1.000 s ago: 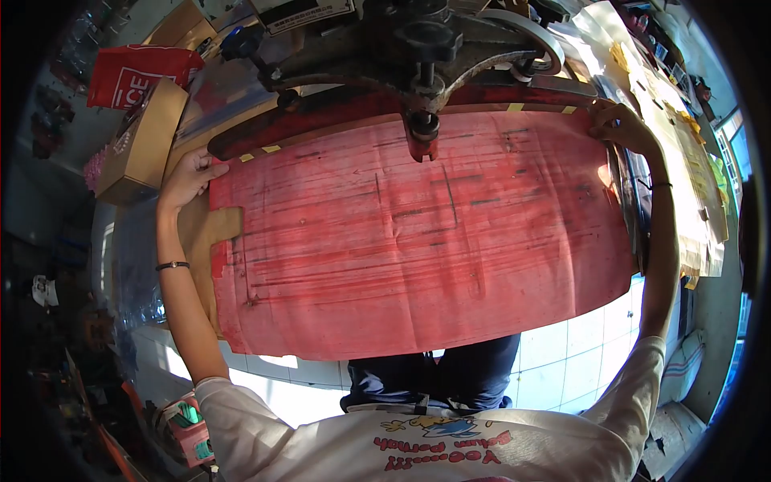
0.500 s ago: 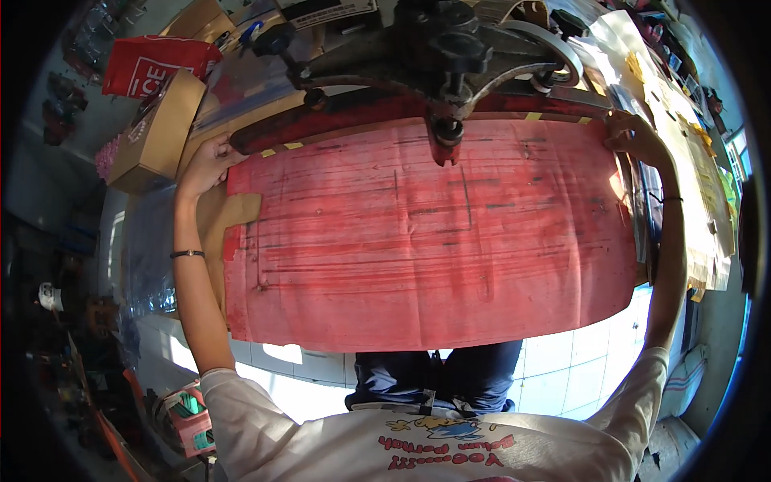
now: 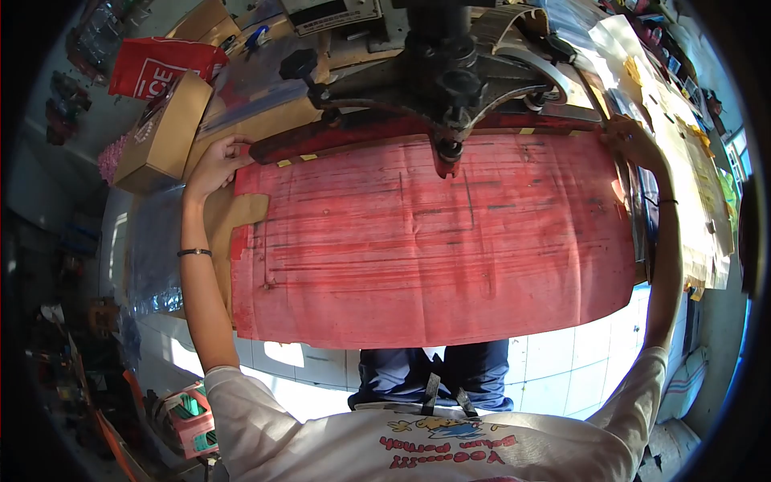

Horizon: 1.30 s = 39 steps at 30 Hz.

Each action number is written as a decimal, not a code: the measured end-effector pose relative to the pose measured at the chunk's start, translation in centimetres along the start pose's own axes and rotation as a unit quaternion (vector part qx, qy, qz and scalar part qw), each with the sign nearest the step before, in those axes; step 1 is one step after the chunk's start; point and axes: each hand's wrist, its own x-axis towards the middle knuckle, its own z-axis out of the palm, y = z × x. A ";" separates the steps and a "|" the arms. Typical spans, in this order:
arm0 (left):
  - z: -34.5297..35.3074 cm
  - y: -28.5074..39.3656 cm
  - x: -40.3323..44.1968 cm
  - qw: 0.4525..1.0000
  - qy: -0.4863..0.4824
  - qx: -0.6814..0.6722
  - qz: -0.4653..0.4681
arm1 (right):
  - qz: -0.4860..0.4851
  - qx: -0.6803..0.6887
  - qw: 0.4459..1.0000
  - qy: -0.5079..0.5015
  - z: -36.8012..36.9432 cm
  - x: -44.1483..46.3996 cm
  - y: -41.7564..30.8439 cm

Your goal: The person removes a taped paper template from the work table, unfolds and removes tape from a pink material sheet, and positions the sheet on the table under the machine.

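Observation:
A large red stained sheet (image 3: 434,265), streaked with dark lines and lightly creased, lies flat before me with its far edge at a long red bar (image 3: 361,124). The bar hangs from a dark metal machine head (image 3: 462,88) with knobs. My left hand (image 3: 215,167) is at the sheet's far left corner, close to the bar's end, its fingers bent together. At the far right corner my right hand (image 3: 634,143) curls its fingers beside the other bar end. What each hand pinches is hidden. Yellow tape pieces (image 3: 307,157) mark the bar's lower edge.
A cardboard box (image 3: 165,132) and a red bag (image 3: 165,68) stand at the left. Clear plastic sheets (image 3: 157,249) hang below them. Pale papers (image 3: 683,177) are piled at the right. A pink crate (image 3: 193,422) is on the floor at lower left.
The machine head and red bar appear lower in view, and the bar looks slightly shorter. My left hand and the sheet's left edge have shifted slightly right. My right hand stays at its corner.

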 end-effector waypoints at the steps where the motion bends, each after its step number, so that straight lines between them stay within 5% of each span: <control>1: -0.1 -0.3 0.2 1.000 -0.001 -0.001 0.005 | 0.012 -0.017 1.000 0.006 0.2 0.1 -0.2; 9: -0.2 -0.8 0.6 1.000 -0.002 0.002 0.012 | -0.013 0.006 0.999 0.046 1.1 0.0 -0.6; 13: -0.6 -1.1 0.8 1.000 -0.019 -0.004 0.017 | 0.072 -0.002 0.996 -0.060 -0.4 0.1 -0.9; 16: -0.4 -0.5 0.5 1.000 -0.020 -0.009 0.001 | 0.040 0.015 0.997 -0.061 -0.4 0.1 -0.4; 19: -0.3 -0.4 0.4 1.000 -0.011 0.009 0.002 | 0.011 0.029 0.998 0.062 1.3 0.0 0.0; 25: -0.5 -1.9 1.0 0.999 -0.004 -0.014 0.032 | -0.064 -0.006 0.996 0.056 1.4 0.3 1.7; 39: -0.5 -1.3 1.1 1.000 -0.020 0.010 0.019 | -0.040 0.014 0.999 0.003 0.5 0.5 1.0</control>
